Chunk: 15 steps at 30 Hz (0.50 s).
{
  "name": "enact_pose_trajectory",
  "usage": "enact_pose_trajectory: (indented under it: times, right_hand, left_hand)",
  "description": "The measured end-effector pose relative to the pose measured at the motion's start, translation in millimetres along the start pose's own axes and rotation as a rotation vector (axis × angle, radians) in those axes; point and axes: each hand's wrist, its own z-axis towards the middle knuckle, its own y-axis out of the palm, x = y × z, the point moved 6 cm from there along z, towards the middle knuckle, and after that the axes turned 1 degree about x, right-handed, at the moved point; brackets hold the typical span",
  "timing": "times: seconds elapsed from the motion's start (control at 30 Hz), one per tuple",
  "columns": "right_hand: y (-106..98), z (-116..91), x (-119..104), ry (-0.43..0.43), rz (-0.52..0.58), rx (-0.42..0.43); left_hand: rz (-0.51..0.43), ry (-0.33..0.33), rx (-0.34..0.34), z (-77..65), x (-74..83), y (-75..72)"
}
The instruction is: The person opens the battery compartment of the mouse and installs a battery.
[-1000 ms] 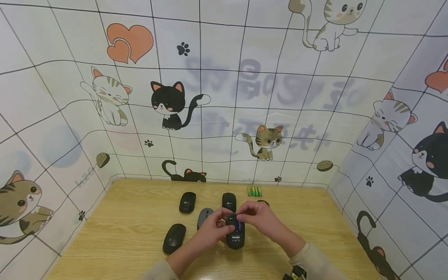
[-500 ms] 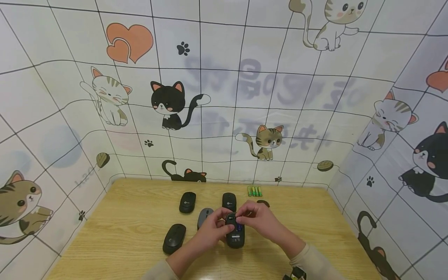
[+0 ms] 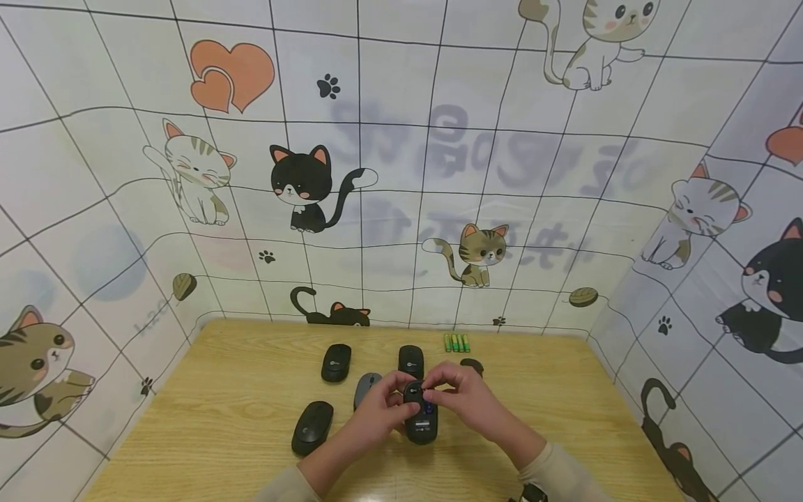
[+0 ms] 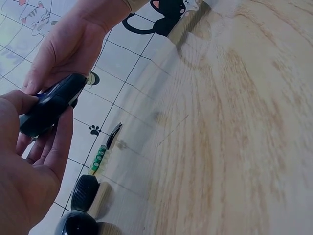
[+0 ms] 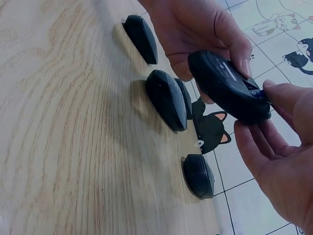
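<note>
My left hand (image 3: 384, 408) grips a black computer mouse (image 3: 422, 429), underside up with its label showing, clear of the table in both wrist views. The thumb lies across the underside and the fingers reach round the side. A blue battery (image 5: 257, 93) sits at the battery slot in the mouse's underside. My right hand (image 3: 461, 394) pinches at that battery by the far end of the mouse, its thumb on the battery. Its other fingers (image 5: 264, 142) curl below the mouse's end. The battery is mostly hidden by the thumb.
Black mice stand at the back left (image 3: 336, 362), front left (image 3: 312, 428) and behind my hands (image 3: 410, 361). A grey mouse (image 3: 367, 387) is partly hidden by my left hand. Several green batteries (image 3: 456, 343) lie at the back, near a small dark curved piece (image 3: 472, 365).
Less of the blue battery shows beside my right fingers than a second ago. The mouse has shifted very slightly, and my left hand keeps its hold.
</note>
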Motion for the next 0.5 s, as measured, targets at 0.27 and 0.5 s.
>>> enact_pose_trajectory:
  times: [0.27, 0.5]
  right_hand:
    - [0.7, 0.5, -0.7, -0.015, 0.008, 0.030]
    - [1.4, -1.1, 0.3, 0.020, -0.004, 0.046]
  left_hand:
    - [0.002, 0.007, 0.011, 2.1, -0.6, 0.2]
    - [0.018, 0.023, 0.010, 3.7, 0.4, 1.6]
